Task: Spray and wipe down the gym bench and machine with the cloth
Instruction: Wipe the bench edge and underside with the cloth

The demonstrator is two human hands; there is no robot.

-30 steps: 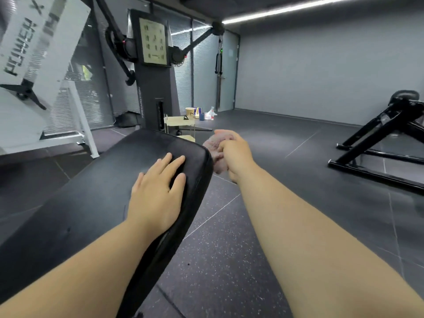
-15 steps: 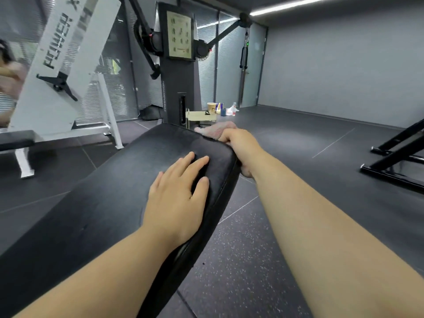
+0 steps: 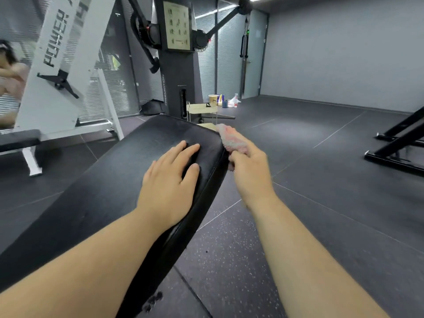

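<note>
A black padded gym bench (image 3: pixel 110 193) slants across the left half of the view. My left hand (image 3: pixel 169 182) rests flat on its top near the right edge, fingers straight. My right hand (image 3: pixel 249 173) grips a pink cloth (image 3: pixel 231 140) and holds it against the bench's far right corner and side edge. A tall black cable machine (image 3: pixel 176 65) with an exercise chart stands behind the bench.
A white rack marked POWER (image 3: pixel 62 65) and another bench (image 3: pixel 18 140) stand at the left. A small cream cart (image 3: pixel 202 110) and several bottles (image 3: pixel 226 101) sit on the floor behind. A black frame (image 3: pixel 399 143) lies at the right. A person (image 3: pixel 9 72) is at the far left.
My right hand has brought the cloth from the bench's side up to its far corner, then back along the right edge. The view swung left. My left hand stays on the pad.
</note>
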